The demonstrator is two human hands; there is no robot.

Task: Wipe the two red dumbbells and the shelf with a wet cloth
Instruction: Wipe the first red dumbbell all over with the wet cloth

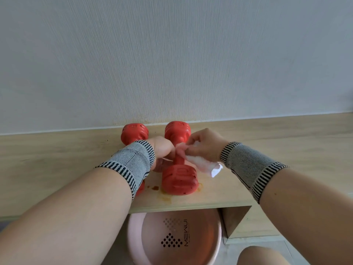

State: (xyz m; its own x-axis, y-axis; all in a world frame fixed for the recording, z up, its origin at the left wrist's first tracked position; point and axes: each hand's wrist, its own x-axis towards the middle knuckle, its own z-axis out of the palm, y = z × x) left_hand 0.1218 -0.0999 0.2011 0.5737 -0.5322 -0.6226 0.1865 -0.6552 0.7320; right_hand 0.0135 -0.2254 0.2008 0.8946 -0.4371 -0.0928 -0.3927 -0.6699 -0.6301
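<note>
The right hand (204,145) is pinching a white cloth (202,162), fingers curled into its folds, and is pressing it against the handle of the right dumbbell (179,176); a loose corner of the cloth is trailing down to the right, just off the dumbbell's near head. The left hand (162,150) is meeting it from the other side, fingers curled around the same handle, so the two hands are sitting almost knuckle to knuckle over the bar. Both wrists are wearing grey knitted bands (129,161) with dark striped edges. The right dumbbell is lying on the shelf (57,159) with one head toward the wall and the other toward the front edge. The left dumbbell (135,132) is lying just beside it, roughly parallel, its far head showing near the wall and most of the rest sitting hidden behind the left wrist. Brownish stains (155,188) are showing on the pale wood around the near head of the right dumbbell. Below the shelf's front edge a pink basin (131,238) is standing on the floor, partly tucked under the shelf, with dark printed dots and lettering on its bottom. A bare knee (261,256) is poking in at the lower right. A pale textured wall (172,54) is rising behind the shelf.
</note>
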